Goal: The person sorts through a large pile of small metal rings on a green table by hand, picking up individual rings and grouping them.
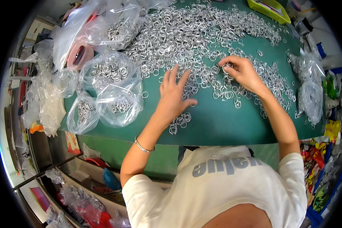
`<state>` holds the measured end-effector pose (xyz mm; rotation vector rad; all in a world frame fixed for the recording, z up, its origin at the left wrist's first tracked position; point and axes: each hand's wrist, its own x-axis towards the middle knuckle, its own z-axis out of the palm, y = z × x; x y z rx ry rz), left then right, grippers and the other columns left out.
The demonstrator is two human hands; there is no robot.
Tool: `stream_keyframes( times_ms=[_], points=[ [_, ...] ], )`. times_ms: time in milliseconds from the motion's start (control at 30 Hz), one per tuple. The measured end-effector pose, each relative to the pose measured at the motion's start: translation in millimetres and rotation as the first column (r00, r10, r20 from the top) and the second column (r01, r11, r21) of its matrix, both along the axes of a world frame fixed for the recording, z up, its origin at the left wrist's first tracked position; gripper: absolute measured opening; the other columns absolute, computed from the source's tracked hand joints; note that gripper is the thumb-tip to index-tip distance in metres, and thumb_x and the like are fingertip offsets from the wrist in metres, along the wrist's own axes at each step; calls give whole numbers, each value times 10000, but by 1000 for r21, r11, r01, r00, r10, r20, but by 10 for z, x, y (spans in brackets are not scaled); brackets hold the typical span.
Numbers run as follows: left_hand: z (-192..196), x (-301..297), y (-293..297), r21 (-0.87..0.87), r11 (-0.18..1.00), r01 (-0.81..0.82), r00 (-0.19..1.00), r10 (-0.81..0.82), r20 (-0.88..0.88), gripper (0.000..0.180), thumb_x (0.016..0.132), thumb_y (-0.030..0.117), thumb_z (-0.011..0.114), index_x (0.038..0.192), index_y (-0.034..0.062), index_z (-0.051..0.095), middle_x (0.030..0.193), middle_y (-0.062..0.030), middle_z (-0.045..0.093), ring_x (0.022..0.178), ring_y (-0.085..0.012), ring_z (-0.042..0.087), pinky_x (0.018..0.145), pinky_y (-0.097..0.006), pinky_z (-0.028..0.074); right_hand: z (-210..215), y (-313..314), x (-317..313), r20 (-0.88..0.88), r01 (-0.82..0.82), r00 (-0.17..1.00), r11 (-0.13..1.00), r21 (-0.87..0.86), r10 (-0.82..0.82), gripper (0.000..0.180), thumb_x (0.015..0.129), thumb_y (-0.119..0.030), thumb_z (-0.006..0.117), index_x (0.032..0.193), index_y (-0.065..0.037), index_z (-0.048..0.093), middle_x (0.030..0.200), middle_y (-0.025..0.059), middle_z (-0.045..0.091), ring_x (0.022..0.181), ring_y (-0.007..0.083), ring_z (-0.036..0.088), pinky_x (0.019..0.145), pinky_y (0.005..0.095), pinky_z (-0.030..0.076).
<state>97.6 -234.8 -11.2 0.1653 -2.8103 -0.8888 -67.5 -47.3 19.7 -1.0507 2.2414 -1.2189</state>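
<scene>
Between the fingertips of the right hand [242, 72] sat a small stack of silver metal rings [228, 69], pinched at the near edge of the big heap. The rings were round, so they had no long axis of their own; the short stack seemed to face up toward the camera, though it was too small to tell its tilt. The right hand was curled nearly closed around that stack, thumb and fingers meeting on it. The left hand [173, 95] lay open and flat — fingers spread and pointing away from the person — with its fingertips touching loose rings on the green tabletop [224, 125]. Just below that hand's heel lay a little cluster of rings [179, 122], apart from the rest. A thin silver bangle [143, 146] circled the left wrist.

Beyond both hands the main heap of rings [193, 34] spread across the far half of the tabletop, thinning into a trail that ran down past the right wrist. To the left stood several clear plastic bags [110, 87] partly filled with rings, and a pink roll of tape [79, 55] showed through one of them. More clear bags [309, 91] rested at the right edge — and a yellow tray [269, 9] sat at the far right corner.
</scene>
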Motion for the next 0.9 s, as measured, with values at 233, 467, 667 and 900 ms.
stream_keyframes(
  times_ms=[233,467,667,900],
  points=[
    [-99,-198,89,-187,977,100,991,-80,110,542,664,192,734,1151,147,501,1317,-139,345,1175,-342,363,925,-444,349,-68,-77,-16,-383,-88,920,996,-11,77,370,778,-164,640,1118,-53,548,1153,125,527,1084,290,476,921,383,381],
    [-178,-212,-119,226,964,143,989,-128,-78,239,756,19,611,963,77,508,1116,-100,502,988,-231,520,798,-318,448,-548,-54,77,-557,-153,813,985,78,170,340,734,-171,678,1038,-79,556,1050,104,530,960,302,504,803,401,420],
    [401,-230,-318,954,301,12,997,74,-36,306,812,-75,473,1107,9,483,1135,-116,515,1031,-235,552,798,-348,516,-129,91,-126,205,214,964,947,-238,-167,121,871,-114,545,948,-20,555,822,49,590,688,115,559,583,259,466],
    [401,-180,-585,870,486,-81,968,246,-47,330,841,-55,491,1171,-32,480,1117,-112,535,979,-164,561,749,-294,535,165,361,-380,102,214,972,977,-25,-210,165,853,-113,566,960,12,566,769,74,611,610,115,546,517,249,439]
  ],
)
